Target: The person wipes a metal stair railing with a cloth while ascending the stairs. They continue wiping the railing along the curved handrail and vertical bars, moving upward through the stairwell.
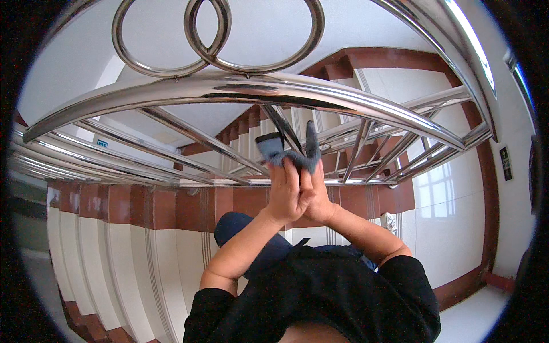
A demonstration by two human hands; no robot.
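Both hands are close together at the middle of the head view, with a blue-grey cloth (296, 156) between them. My left hand (287, 191) and my right hand (318, 193) appear to be told apart by the arms: the arm from the left side leads to the left hand, the other to the right. Their fingers reach into the cloth, which lies around a slanting polished metal baluster (281, 122). Part of the cloth sticks up at the right, and a dark-edged flap hangs to the left. The fingertips are partly hidden by the cloth.
A thick curved metal rail (240, 91) crosses above the hands, with interlocking metal rings (208, 51) over it. More balusters spread to both sides. Pale stair treads (137, 257) with red-brown edging descend at the left; a tiled landing (454, 240) lies at the right.
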